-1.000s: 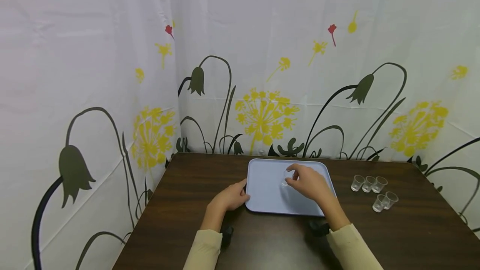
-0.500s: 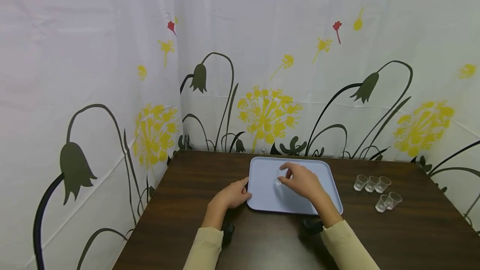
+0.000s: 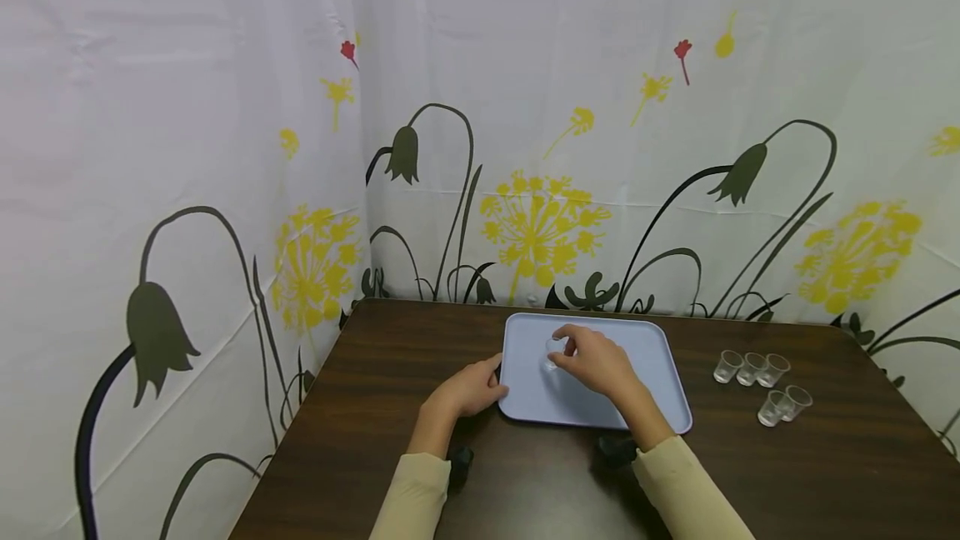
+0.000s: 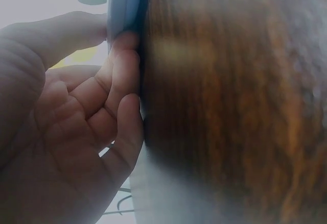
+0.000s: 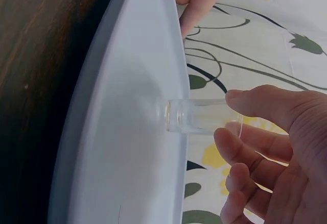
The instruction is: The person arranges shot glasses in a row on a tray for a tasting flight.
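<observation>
One clear cup (image 3: 552, 354) pinched upright at the tray's left half, five others waiting by the table's right edge.
The right hand (image 3: 596, 363) has thumb and fingertip closed on the cup's upper end, probably so that its base stays free to meet the tray (image 3: 645, 365); whether base and surface touch, I cannot tell. The left hand (image 3: 468, 390) is clamped on the tray's left edge, towards the near corner, likely to keep it from sliding. Right of the tray, on the table (image 3: 840, 465), three cups (image 3: 751, 369) stand in a row towards the far right corner, with two cups (image 3: 784, 405) nearer the person; bunched there, they seem set within the right hand's easy reach.
</observation>
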Tool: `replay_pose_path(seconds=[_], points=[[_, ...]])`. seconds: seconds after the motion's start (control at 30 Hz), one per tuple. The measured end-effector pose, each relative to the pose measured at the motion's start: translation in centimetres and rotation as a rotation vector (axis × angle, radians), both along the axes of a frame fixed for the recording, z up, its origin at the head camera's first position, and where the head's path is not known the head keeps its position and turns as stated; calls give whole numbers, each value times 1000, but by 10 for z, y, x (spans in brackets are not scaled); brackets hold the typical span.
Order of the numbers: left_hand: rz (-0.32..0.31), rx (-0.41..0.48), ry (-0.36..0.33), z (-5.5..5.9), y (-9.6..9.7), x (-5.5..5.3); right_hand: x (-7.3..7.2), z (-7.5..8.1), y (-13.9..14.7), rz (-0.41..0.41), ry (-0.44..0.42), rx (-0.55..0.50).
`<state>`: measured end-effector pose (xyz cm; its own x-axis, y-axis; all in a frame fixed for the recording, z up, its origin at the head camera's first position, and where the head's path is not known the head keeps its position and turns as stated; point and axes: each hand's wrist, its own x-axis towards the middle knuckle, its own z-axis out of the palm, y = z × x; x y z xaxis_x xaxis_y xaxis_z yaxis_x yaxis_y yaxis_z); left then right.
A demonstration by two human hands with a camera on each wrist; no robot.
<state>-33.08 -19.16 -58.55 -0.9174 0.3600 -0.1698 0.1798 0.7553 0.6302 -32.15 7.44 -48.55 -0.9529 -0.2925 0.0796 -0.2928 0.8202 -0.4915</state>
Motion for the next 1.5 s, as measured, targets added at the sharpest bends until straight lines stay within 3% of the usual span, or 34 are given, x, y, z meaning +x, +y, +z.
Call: replay_pose_path(seconds=[0.3,0.87,1.4,1.5], points=[[-3,2,-6,-11,1,-10,-3,-7,-6,7,-7,-17],[6,-1,-1,-14,3,-14,-2,-2,-16,-27,-34,4],[30,-52,-24,4,5,-2,-2,-6,-17,-11,-34,-9],[38,-46,-20,3,5,0,-1,-8,-15,0,-43,-11]])
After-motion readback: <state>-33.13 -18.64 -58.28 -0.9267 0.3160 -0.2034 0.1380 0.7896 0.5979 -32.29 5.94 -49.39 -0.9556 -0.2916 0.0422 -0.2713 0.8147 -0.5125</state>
